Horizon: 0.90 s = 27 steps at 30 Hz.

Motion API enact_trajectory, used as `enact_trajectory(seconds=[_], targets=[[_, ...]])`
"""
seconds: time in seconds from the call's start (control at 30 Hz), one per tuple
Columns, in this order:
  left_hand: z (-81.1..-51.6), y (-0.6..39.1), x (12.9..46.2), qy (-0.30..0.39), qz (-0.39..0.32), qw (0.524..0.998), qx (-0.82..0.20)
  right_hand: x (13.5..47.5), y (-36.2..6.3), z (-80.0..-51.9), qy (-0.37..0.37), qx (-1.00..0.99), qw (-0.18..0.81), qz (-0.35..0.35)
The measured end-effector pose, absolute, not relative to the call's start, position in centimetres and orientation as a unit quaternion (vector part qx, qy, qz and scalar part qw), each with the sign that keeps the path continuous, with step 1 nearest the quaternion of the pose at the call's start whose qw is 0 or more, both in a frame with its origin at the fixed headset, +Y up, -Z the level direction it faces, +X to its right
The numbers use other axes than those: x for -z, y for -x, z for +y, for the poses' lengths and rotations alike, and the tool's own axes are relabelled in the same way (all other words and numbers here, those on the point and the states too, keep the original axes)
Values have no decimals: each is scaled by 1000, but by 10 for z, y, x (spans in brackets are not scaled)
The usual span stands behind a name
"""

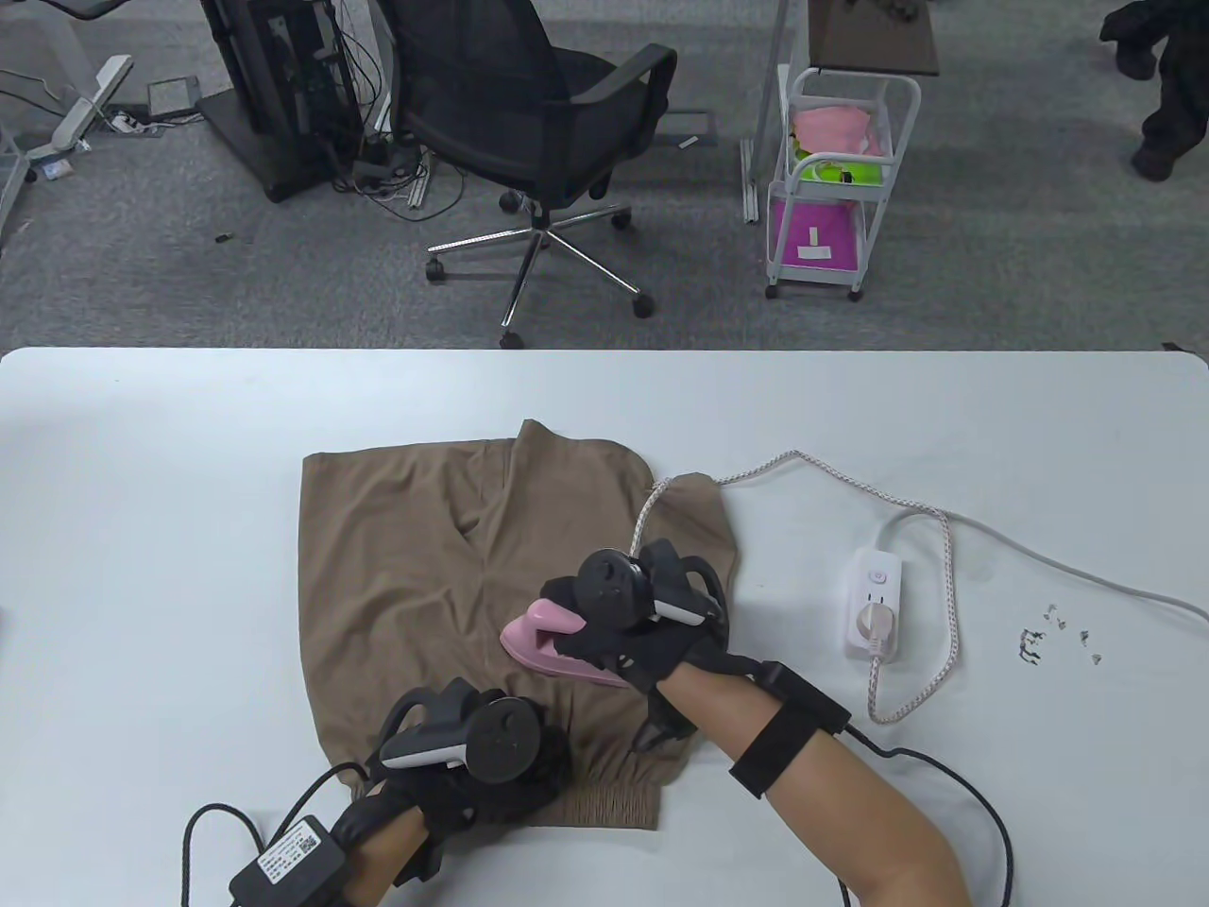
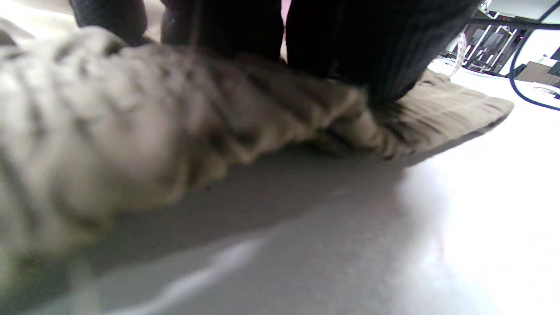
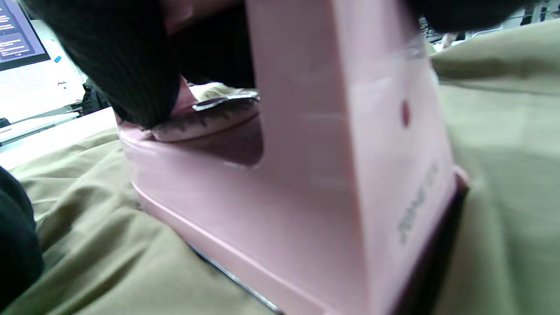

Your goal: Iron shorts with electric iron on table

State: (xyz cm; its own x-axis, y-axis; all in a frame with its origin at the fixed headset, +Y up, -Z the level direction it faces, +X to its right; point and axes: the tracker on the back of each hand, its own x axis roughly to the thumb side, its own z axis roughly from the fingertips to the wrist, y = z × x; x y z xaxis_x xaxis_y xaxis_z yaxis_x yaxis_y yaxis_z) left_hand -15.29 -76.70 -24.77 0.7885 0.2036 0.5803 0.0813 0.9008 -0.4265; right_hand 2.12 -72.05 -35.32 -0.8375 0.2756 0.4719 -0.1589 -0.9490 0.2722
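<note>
Bright overhead; wrist cams blurry.

An office or lab workroom, by the look of it: grey carpet [image 1: 142,265] runs behind the broad white surface [image 1: 151,529]. Just beyond its far edge stands a black swivel office chair on a chrome star base [image 1: 538,123], with a black computer tower trailing tangled cables [image 1: 283,90] to the chair's left and a white wire trolley holding pink items [image 1: 836,179] to its right.

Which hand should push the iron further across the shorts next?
Right. The right hand already grips the pink iron on the shorts; the left hand presses down the waistband.
</note>
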Motion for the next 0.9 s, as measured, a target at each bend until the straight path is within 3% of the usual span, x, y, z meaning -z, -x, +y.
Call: enact_trajectory(seconds=[0.27, 0.47, 0.7, 0.9], targets=[[-767, 153, 247, 220, -323, 920, -32, 348, -52, -720, -244, -957, 107, 113], [-767, 153, 247, 220, -323, 920, -32, 349, -52, -721, -243, -957, 117, 109], [-767, 152, 247, 220, -323, 920, -32, 351, -34, -723, -253, -948, 166, 98], [-767, 153, 247, 221, -321, 920, -34, 350, 6, -724, -285, -936, 182, 99]])
